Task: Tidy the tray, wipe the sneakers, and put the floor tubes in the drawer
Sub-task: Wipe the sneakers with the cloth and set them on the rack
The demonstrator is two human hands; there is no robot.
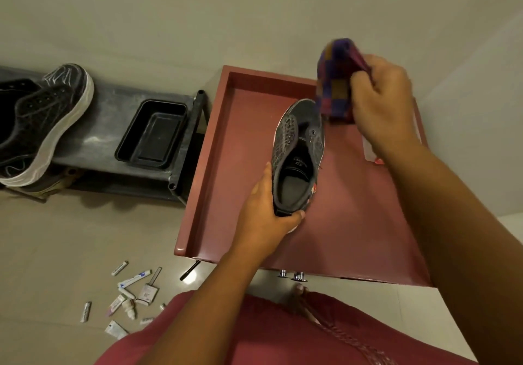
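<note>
My left hand (pixel 266 223) grips the heel of a dark grey sneaker (pixel 297 155), holding it above the reddish cabinet top (pixel 226 166) with its opening facing up. My right hand (pixel 382 104) holds a bunched checked cloth (pixel 336 81) of purple, red and yellow just beside the sneaker's toe. A second black sneaker (pixel 42 118) with a white sole rests on the grey shoe rack (pixel 113 138) at the left. An empty black tray (pixel 152 132) sits on the same rack. Several small tubes (pixel 130 296) lie scattered on the floor at lower left.
The reddish top has a raised rim along its left and far sides. A black pen (pixel 189 271) lies on the floor near its front corner. Two chrome drawer knobs (pixel 291 275) show below its front edge. A small white and red item (pixel 373 152) lies under my right forearm.
</note>
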